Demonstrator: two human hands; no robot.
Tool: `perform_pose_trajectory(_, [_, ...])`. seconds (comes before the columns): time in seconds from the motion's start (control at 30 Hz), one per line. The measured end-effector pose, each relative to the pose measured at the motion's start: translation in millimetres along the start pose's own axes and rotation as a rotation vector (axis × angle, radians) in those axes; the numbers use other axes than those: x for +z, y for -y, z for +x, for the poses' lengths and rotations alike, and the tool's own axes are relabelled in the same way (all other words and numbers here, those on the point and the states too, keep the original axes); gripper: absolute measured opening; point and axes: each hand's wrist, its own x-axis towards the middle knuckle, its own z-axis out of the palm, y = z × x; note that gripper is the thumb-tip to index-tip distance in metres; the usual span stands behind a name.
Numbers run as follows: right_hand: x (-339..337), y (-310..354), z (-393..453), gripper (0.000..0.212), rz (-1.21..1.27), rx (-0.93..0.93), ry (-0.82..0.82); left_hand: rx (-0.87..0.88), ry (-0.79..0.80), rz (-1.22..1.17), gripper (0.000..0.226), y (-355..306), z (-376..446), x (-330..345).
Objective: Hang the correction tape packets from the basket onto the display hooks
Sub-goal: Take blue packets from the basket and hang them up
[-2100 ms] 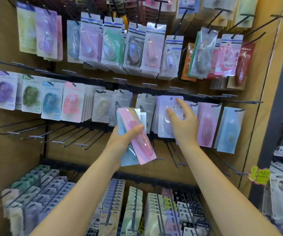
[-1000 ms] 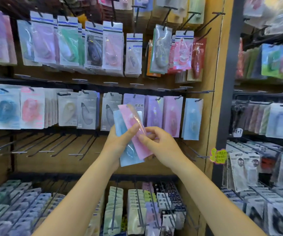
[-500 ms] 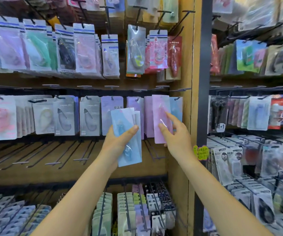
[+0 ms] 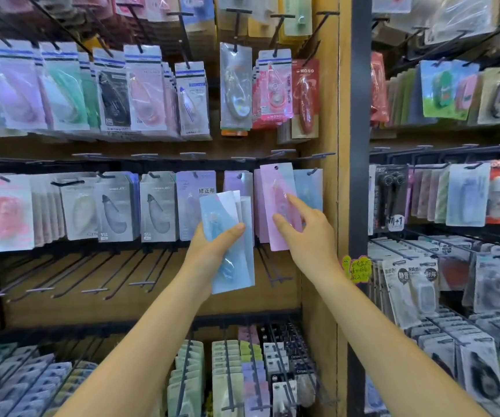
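Yellow-green sticky note [image 4: 358, 268] stuck on the wooden post [image 4: 324, 206]; dark metal upright [image 4: 360, 145] just beside it, right-hand rack [image 4: 453, 266] packed with stationery.

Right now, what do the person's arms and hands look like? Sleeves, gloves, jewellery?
Both forearms are bare up to the frame edge, with no sleeves in view. The left hand and right hand are ungloved. No rings, watch or bracelet show on the fingers or wrists. Nails look short and unpainted.

Both forearms bare, no sleeves; left hand [image 4: 212, 246] & right hand [image 4: 310, 236] ungloved.
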Motion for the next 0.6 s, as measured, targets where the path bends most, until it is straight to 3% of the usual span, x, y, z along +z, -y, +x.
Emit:
perform_pose_trajectory(0.33, [4.7, -4.6, 14.6, 0.055, -0.054, 0.070, 0.118, -0.002, 0.018, -0.050, 0.038, -4.3, -3.6, 0.8])
perform_pose_trajectory(0.47, [4.3, -10.9, 8.9, 0.045, -0.229, 0.079, 0.002, -0.047, 0.038, -0.107, 0.032, -5.9, -6.0, -0.5])
perform_pose_trajectory(0.53, [4.4, -11.6, 2.1, 0.037, -0.105, 0.045, 0.015, -0.082, 0.048, -0.149, 0.026, -6.2, -6.4, -0.9])
perform_pose_trajectory(0.6, [8.2, -7.8, -5.4, 0.033, 0.066, 0.058, 0.149, -0.107, 0.056, -0.195, 0.026, -7.4, -8.7, 1.0])
